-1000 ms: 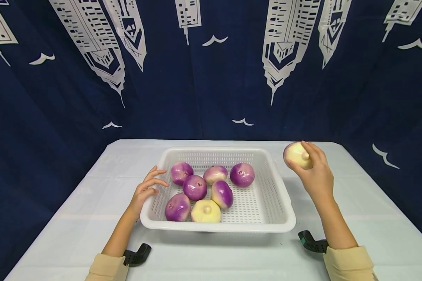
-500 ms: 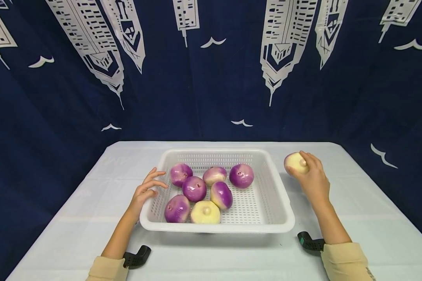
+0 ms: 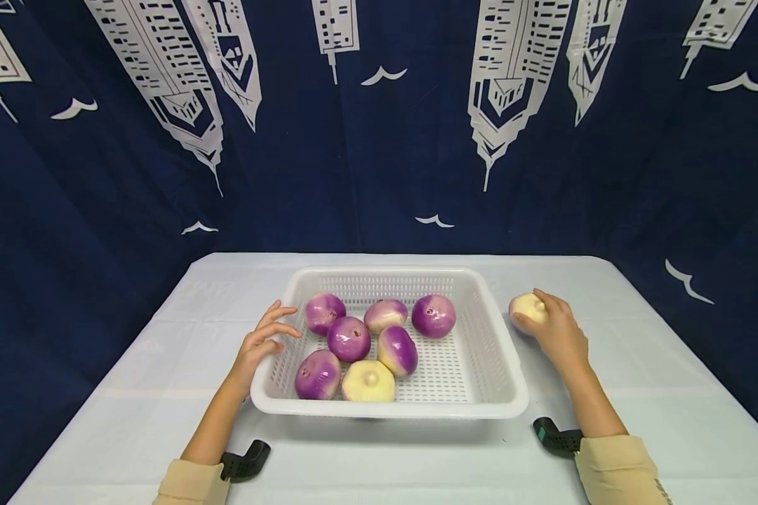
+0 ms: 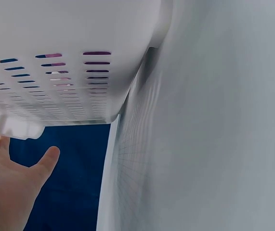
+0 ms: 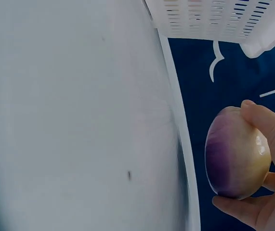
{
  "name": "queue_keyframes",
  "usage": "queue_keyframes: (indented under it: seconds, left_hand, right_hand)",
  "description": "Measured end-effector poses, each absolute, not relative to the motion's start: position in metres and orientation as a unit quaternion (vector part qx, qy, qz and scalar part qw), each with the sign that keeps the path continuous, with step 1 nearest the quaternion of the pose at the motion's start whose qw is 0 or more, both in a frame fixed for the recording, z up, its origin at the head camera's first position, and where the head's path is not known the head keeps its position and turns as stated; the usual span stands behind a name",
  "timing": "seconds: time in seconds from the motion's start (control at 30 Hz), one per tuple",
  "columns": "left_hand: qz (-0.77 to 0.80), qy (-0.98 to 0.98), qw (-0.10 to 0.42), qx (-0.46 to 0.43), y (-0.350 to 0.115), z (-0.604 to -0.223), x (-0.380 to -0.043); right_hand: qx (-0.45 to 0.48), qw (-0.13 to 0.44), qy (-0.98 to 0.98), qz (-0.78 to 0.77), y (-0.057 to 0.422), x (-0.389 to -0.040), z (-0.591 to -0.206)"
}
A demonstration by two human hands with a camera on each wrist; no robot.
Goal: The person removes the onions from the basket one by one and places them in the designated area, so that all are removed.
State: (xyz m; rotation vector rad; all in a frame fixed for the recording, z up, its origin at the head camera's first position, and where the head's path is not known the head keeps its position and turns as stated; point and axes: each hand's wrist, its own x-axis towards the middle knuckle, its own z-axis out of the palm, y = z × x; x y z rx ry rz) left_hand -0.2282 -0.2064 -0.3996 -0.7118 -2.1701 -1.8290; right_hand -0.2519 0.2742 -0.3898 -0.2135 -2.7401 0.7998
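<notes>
One purple-and-cream turnip [image 3: 527,308] is being gripped by the right hand [image 3: 562,335], whose thumb and fingers are curving around its sides. It is being held just beside the far half of the right edge of a white perforated basket [image 3: 391,409]; whether the white-covered table [image 3: 417,463] is being touched by it cannot be told. Seven turnips [image 3: 349,339] are being contained by the basket, most of them lying toward its left edge, with a pale-topped one sitting near its near edge. The left hand [image 3: 257,344], loosely spread and grasping nothing, is being held at the basket's left edge; contact cannot be made out. The table's far edge is being backed by a navy printed cloth [image 3: 347,161].
</notes>
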Motion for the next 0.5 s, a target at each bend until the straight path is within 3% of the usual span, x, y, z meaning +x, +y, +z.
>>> queue_keyframes:
  seconds: [0.5]
  left_hand:
    - [-0.623, -0.738, 0.104, -0.237, -0.206, -0.400, -0.228]
  right_hand:
    - [-0.067, 0.085, -0.952, 0.287, 0.279, -0.255, -0.402]
